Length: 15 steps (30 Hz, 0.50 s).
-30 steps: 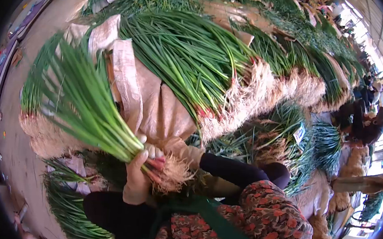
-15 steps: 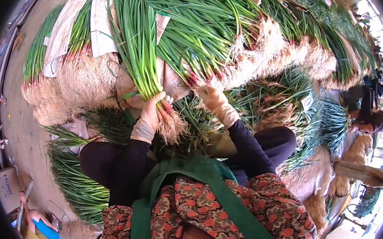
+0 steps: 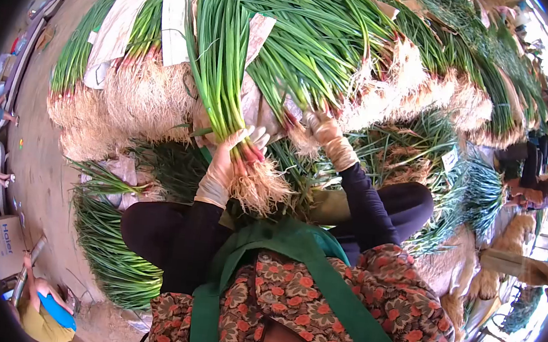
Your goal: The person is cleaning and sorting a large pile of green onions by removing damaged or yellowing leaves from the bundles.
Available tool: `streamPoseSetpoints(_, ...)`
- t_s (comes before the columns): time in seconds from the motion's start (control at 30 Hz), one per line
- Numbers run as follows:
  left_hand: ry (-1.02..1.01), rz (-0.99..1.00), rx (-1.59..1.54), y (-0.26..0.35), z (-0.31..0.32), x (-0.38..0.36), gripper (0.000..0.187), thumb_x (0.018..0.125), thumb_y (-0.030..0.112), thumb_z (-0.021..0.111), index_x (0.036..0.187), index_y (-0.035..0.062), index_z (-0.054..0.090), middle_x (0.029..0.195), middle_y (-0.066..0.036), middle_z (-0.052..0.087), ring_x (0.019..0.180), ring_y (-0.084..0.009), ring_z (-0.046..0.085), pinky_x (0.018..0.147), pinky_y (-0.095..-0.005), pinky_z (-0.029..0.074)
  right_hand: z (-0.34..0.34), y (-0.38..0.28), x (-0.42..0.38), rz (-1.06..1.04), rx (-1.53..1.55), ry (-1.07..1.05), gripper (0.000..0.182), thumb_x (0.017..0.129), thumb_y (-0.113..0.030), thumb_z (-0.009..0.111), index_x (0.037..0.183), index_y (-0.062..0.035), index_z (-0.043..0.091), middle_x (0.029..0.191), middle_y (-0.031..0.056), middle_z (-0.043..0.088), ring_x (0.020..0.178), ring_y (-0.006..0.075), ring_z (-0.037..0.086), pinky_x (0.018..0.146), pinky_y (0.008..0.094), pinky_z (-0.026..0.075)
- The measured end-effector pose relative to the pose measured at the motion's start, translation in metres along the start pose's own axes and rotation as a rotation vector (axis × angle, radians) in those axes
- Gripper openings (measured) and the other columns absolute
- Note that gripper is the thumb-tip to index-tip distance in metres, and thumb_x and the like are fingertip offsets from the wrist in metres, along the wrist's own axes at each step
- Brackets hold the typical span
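A bunch of green onions (image 3: 221,69) with reddish bases and pale hanging roots is held in my gloved left hand (image 3: 226,160), its fingers wrapped round the stems just above the roots. My gloved right hand (image 3: 324,131) is closed on the lower stems of a few onions at the front edge of the large onion pile (image 3: 299,36). Roots hang below and left of that hand. Both hands are at about the same height, a short gap apart.
Bundled onions with pale wraps (image 3: 127,21) lie at upper left. Loose onions (image 3: 117,248) rest on the ground left of my knee, more leaves right of centre. A co-worker (image 3: 536,187) sits at far right, another person (image 3: 47,307) at lower left, near a cardboard box (image 3: 3,248).
The view has shifted, so the scene sits further right. My left hand still holds its bunch, now more upright. My right hand has closed round stems at the pile's edge.
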<state>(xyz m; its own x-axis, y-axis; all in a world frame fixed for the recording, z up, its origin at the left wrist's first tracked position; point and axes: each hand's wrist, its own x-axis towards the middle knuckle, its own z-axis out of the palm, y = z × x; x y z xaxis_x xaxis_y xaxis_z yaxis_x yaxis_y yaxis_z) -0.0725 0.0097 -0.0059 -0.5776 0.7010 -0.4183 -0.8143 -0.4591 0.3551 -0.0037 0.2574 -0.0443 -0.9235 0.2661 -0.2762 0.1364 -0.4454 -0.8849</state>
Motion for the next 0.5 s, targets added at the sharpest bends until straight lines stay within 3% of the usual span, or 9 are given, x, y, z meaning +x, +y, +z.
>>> streamPoseSetpoints(0.07,-0.138,-0.078,0.174,0.006,0.004,0.001,0.055,0.089,0.03,0.053,0.129,-0.0036,0.036,0.099,-0.018,0.061,0.085,-0.0279,0.062,0.073,-0.0373,0.053,0.022,-0.009,-0.034,-0.182,-0.324,-0.16,0.031,0.092,-0.031,0.05,0.105,-0.0034,0.058,0.08,0.0057,0.061,0.069,0.0126,0.055,0.062,0.0242,0.046)
streamPoseSetpoints(0.13,-0.083,0.005,0.406,0.0,0.0,-0.001,0.055,0.089,0.036,0.051,0.125,-0.0044,0.042,0.077,-0.019,0.064,0.055,-0.0201,0.061,0.051,-0.0299,0.053,0.063,-0.016,-0.057,0.092,-0.498,-0.135,0.031,0.093,-0.028,0.048,0.102,-0.0006,0.059,0.073,0.0042,0.058,0.062,0.0134,0.051,0.06,0.0267,0.044)
streamPoseSetpoints(0.17,0.034,0.001,0.43,0.002,0.031,-0.022,0.054,0.088,0.039,0.052,0.121,-0.004,0.048,0.078,-0.019,0.063,0.058,-0.0185,0.061,0.049,-0.0276,0.052,0.083,-0.02,-0.069,0.23,-0.586,-0.138,0.031,0.093,-0.027,0.048,0.101,0.0008,0.059,0.07,0.0034,0.057,0.059,0.0139,0.049,0.059,0.0279,0.044)
streamPoseSetpoints(0.2,-0.032,0.012,0.452,0.002,0.022,-0.017,0.052,0.088,0.038,0.053,0.12,-0.0035,0.049,0.076,-0.017,0.063,0.058,-0.0181,0.061,0.05,-0.027,0.052,0.084,-0.012,-0.076,-0.029,-0.697,-0.224,0.028,0.092,-0.022,0.048,0.102,0.0026,0.059,0.07,0.0036,0.058,0.06,0.0139,0.05,0.06,0.0288,0.044)
streamPoseSetpoints(0.27,-0.09,-0.01,0.459,0.001,0.003,-0.01,0.05,0.087,0.036,0.054,0.118,-0.0029,0.05,0.074,-0.015,0.062,0.06,-0.0188,0.062,0.053,-0.0279,0.053,0.032,0.053,-0.055,-0.012,-0.953,-0.361,0.046,0.094,-0.034,0.043,0.125,-0.0001,0.046,0.113,0.0184,0.055,0.104,0.0273,0.052,0.09,0.0347,0.042)
streamPoseSetpoints(0.33,-0.067,-0.065,0.414,0.0,-0.002,-0.014,0.048,0.087,0.034,0.055,0.118,-0.0027,0.051,0.075,-0.015,0.061,0.065,-0.021,0.063,0.059,-0.0308,0.054,0.05,0.02,-0.038,-0.312,-0.881,-0.441,0.028,0.094,-0.018,0.044,0.112,-0.001,0.057,0.09,0.0054,0.061,0.076,0.0135,0.056,0.067,0.0294,0.045)
streamPoseSetpoints(0.4,0.039,-0.047,0.26,-0.01,0.014,-0.021,0.048,0.086,0.034,0.056,0.116,-0.0028,0.051,0.078,-0.014,0.061,0.07,-0.0232,0.063,0.064,-0.0321,0.054,0.038,0.021,-0.031,0.033,-0.325,-0.26,0.026,0.091,-0.02,0.052,0.11,-0.0036,0.059,0.082,0.0024,0.064,0.069,0.0116,0.057,0.061,0.0275,0.045)
streamPoseSetpoints(0.43,0.086,-0.041,0.184,-0.015,0.023,-0.025,0.047,0.086,0.033,0.057,0.116,-0.0028,0.052,0.08,-0.014,0.061,0.072,-0.0243,0.063,0.066,-0.0328,0.053,0.079,-0.05,-0.07,-0.178,-0.477,-0.34,0.03,0.092,-0.02,0.049,0.116,-0.004,0.055,0.088,0.0024,0.064,0.065,0.0103,0.056,0.06,0.0235,0.046)
streamPoseSetpoints(0.5,0.039,0.021,0.319,-0.023,0.008,-0.02,0.041,0.083,0.034,0.059,0.104,-0.001,0.056,0.08,-0.011,0.062,0.073,-0.0237,0.063,0.062,-0.0307,0.052,0.077,-0.002,-0.032,0.032,-0.272,-0.219,0.027,0.09,-0.018,0.049,0.113,-0.0045,0.056,0.085,0.0033,0.063,0.063,0.0112,0.055,0.058,0.0248,0.046)
